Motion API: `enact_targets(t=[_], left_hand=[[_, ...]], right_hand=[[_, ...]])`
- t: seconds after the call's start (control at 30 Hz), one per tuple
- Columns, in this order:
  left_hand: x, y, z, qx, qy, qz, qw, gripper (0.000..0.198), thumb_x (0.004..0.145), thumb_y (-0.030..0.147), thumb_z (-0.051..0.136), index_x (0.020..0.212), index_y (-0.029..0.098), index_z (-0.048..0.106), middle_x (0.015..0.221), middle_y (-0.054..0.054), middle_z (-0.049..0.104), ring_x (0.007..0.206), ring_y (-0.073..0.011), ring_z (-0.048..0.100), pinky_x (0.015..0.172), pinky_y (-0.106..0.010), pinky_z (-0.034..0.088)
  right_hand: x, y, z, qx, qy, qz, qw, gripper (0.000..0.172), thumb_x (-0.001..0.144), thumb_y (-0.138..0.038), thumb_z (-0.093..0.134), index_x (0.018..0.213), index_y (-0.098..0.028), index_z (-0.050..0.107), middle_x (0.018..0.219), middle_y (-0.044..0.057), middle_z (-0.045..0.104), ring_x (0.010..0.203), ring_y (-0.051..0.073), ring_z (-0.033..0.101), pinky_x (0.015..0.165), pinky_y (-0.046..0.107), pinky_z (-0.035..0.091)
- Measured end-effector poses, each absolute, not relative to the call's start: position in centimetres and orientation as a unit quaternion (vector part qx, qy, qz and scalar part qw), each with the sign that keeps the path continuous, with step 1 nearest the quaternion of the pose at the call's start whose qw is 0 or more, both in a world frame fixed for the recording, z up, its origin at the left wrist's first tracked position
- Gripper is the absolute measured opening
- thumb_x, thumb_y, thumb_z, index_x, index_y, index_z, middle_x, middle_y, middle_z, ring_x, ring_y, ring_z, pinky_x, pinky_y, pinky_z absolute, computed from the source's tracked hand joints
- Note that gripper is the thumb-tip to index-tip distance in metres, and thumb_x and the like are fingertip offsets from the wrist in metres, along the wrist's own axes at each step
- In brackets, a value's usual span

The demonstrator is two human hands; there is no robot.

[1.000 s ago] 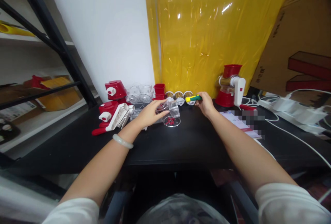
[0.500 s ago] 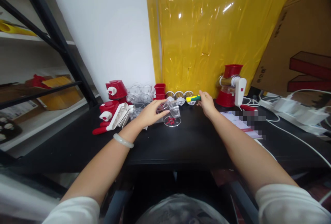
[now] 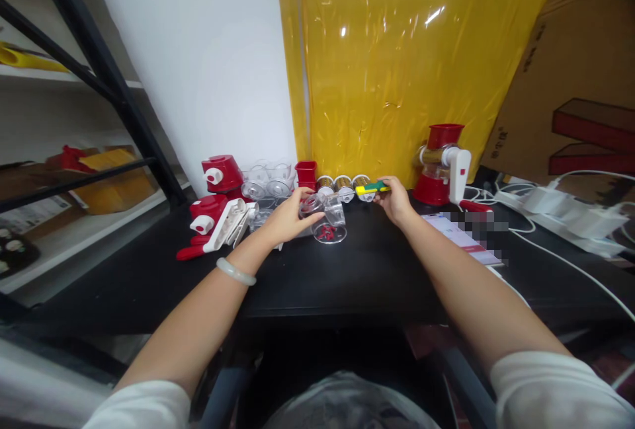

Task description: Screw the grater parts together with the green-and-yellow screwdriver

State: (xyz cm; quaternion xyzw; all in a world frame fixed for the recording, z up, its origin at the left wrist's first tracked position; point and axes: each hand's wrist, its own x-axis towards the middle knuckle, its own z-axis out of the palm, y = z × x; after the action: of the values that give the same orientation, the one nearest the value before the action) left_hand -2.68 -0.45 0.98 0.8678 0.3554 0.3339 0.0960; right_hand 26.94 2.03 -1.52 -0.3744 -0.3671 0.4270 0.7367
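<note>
My left hand [image 3: 285, 217] grips a clear plastic part [image 3: 317, 205] lying on its side on the black table [image 3: 347, 270], just above a clear round base [image 3: 329, 233] with small red pieces in it. My right hand [image 3: 394, 199] is closed on a green and yellow screwdriver [image 3: 371, 188], its tip pointing left toward the clear part. A white bracelet [image 3: 235, 272] sits on my left wrist.
Red and white grater parts [image 3: 218, 214] and clear cups [image 3: 268, 184] lie at the back left. An assembled red grater [image 3: 441, 164] stands at the back right. Three metal drums [image 3: 342, 184] line the yellow sheet [image 3: 397, 52]. White power strips and cables [image 3: 560, 217] lie right.
My right hand with the screwdriver has shifted slightly; my left hand has lifted the clear part a little. The rest is as before.
</note>
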Motion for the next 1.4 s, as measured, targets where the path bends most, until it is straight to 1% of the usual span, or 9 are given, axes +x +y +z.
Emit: enact_targets(t=[0.17, 0.23, 0.47, 0.67, 0.87, 1.0, 1.07, 1.27, 1.4], left_hand=[[-2.7, -0.4, 0.8, 0.861, 0.379, 0.330, 0.076, 0.057, 0.088, 0.062, 0.063, 0.121, 0.021, 0.042, 0.119, -0.014, 0.063, 0.096, -0.0279, 0.067, 0.082, -0.044, 0.053], [-2.8, -0.5, 0.9, 0.861, 0.384, 0.324, 0.071, 0.054, 0.088, 0.063, 0.062, 0.116, 0.022, 0.042, 0.111, -0.011, 0.064, 0.089, -0.0259, 0.066, 0.077, -0.042, 0.052], [-2.6, -0.7, 1.4, 0.872, 0.365, 0.318, 0.075, 0.040, 0.089, 0.060, 0.061, 0.098, 0.023, 0.050, 0.095, -0.005, 0.065, 0.080, -0.0225, 0.063, 0.074, -0.039, 0.051], [-2.5, -0.5, 1.3, 0.882, 0.330, 0.329, 0.066, 0.035, 0.091, 0.056, 0.061, 0.097, 0.022, 0.057, 0.097, -0.006, 0.067, 0.088, -0.0233, 0.063, 0.081, -0.041, 0.052], [-2.5, -0.3, 1.2, 0.890, 0.315, 0.324, 0.049, 0.034, 0.093, 0.054, 0.059, 0.099, 0.021, 0.064, 0.101, -0.008, 0.065, 0.096, -0.0240, 0.063, 0.089, -0.043, 0.052], [-2.5, -0.2, 1.1, 0.890, 0.320, 0.320, 0.047, 0.034, 0.093, 0.052, 0.060, 0.102, 0.021, 0.067, 0.107, -0.009, 0.065, 0.101, -0.0246, 0.063, 0.093, -0.045, 0.053], [-2.5, -0.2, 1.1, 0.889, 0.319, 0.323, 0.054, 0.034, 0.093, 0.052, 0.061, 0.105, 0.021, 0.068, 0.111, -0.010, 0.065, 0.104, -0.0250, 0.063, 0.095, -0.045, 0.053], [-2.4, -0.4, 1.1, 0.885, 0.325, 0.328, 0.065, 0.037, 0.093, 0.051, 0.061, 0.110, 0.019, 0.069, 0.116, -0.011, 0.064, 0.104, -0.0249, 0.064, 0.096, -0.044, 0.053], [-2.5, -0.3, 1.0, 0.887, 0.323, 0.325, 0.054, 0.038, 0.093, 0.051, 0.061, 0.112, 0.020, 0.070, 0.117, -0.011, 0.065, 0.104, -0.0249, 0.064, 0.095, -0.044, 0.054]], right_hand=[[27.3, 2.7, -2.1, -0.411, -0.402, 0.376, 0.726, 0.045, 0.083, -0.068, 0.056, 0.078, -0.024, 0.050, 0.055, -0.005, 0.049, 0.042, 0.010, 0.047, 0.043, 0.023, 0.041], [27.5, 2.8, -2.3, -0.430, -0.423, 0.341, 0.721, 0.051, 0.082, -0.074, 0.056, 0.076, -0.024, 0.050, 0.049, -0.006, 0.046, 0.039, 0.010, 0.044, 0.041, 0.023, 0.039], [27.4, 2.7, -2.1, -0.428, -0.420, 0.364, 0.712, 0.037, 0.080, -0.051, 0.069, 0.072, -0.025, 0.044, 0.042, -0.012, 0.032, 0.034, 0.008, 0.033, 0.040, 0.023, 0.040], [27.0, 2.1, -1.4, -0.391, -0.372, 0.413, 0.734, 0.012, 0.073, -0.028, 0.060, 0.078, -0.024, 0.050, 0.053, -0.008, 0.046, 0.042, 0.009, 0.043, 0.044, 0.022, 0.041], [27.0, 2.1, -1.6, -0.376, -0.371, 0.434, 0.730, 0.017, 0.077, -0.037, 0.061, 0.081, -0.023, 0.051, 0.061, -0.006, 0.053, 0.044, 0.009, 0.047, 0.045, 0.023, 0.041], [27.3, 2.7, -2.1, -0.422, -0.402, 0.367, 0.726, 0.043, 0.083, -0.065, 0.058, 0.076, -0.024, 0.049, 0.052, -0.006, 0.048, 0.040, 0.011, 0.045, 0.040, 0.024, 0.038], [27.5, 2.8, -2.3, -0.442, -0.423, 0.333, 0.718, 0.048, 0.082, -0.070, 0.060, 0.074, -0.024, 0.048, 0.047, -0.007, 0.043, 0.038, 0.011, 0.041, 0.040, 0.024, 0.039], [27.4, 2.6, -2.0, -0.446, -0.414, 0.360, 0.707, 0.032, 0.082, -0.047, 0.067, 0.072, -0.025, 0.046, 0.043, -0.010, 0.035, 0.037, 0.009, 0.034, 0.042, 0.023, 0.041], [27.1, 2.4, -1.7, -0.418, -0.385, 0.399, 0.719, 0.019, 0.078, -0.034, 0.065, 0.077, -0.025, 0.048, 0.050, -0.009, 0.041, 0.041, 0.009, 0.039, 0.043, 0.022, 0.041]])
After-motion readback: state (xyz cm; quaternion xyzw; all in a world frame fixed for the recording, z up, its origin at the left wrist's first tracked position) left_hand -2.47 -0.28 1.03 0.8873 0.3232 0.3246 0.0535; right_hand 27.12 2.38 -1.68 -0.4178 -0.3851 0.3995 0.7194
